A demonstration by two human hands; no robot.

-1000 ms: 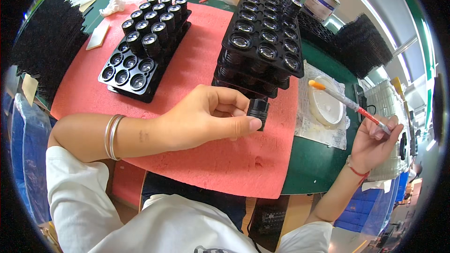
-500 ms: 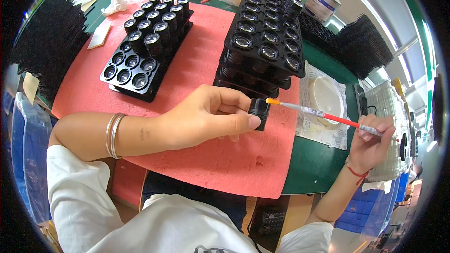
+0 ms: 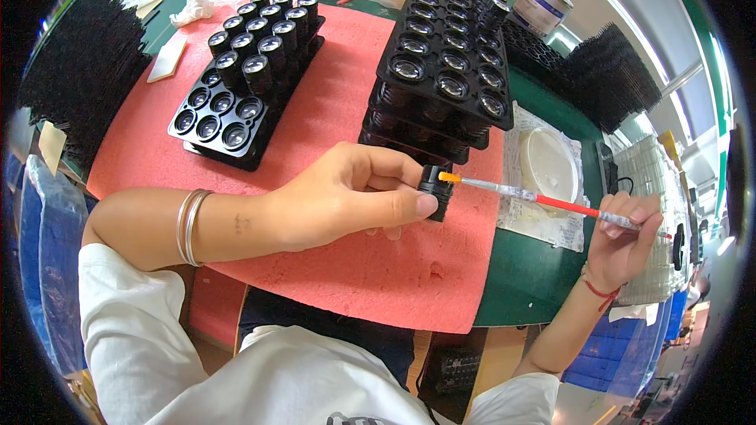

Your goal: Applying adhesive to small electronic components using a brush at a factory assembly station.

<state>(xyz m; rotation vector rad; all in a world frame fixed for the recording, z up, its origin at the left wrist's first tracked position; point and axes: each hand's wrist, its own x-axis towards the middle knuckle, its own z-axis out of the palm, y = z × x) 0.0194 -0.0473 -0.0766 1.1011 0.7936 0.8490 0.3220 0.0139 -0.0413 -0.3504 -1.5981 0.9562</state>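
Between the thumb and fingers of my left hand (image 3: 358, 193) is a small black lens barrel (image 3: 435, 198), held above the pink foam mat (image 3: 354, 283). My right hand (image 3: 626, 228) pinches a thin paintbrush (image 3: 557, 203) near the end of its red handle. The brush's orange bristles touch the upper side of the barrel. Left of my left hand stands a black tray (image 3: 223, 124) with several upright lens barrels at its far part. Beyond the barrel rises a stack of black trays (image 3: 429, 98) filled with lenses.
A round shallow dish (image 3: 550, 164) lies on paper at the right. Two tins (image 3: 542, 6) stand behind the tray stack. Piles of black trays flank the green table (image 3: 516, 283) at left (image 3: 79, 71) and right (image 3: 613, 79). A white strip (image 3: 167, 59) lies on the mat.
The brush tip has moved slightly down and left, from the barrel's upper edge onto its side. My left hand has hardly moved.
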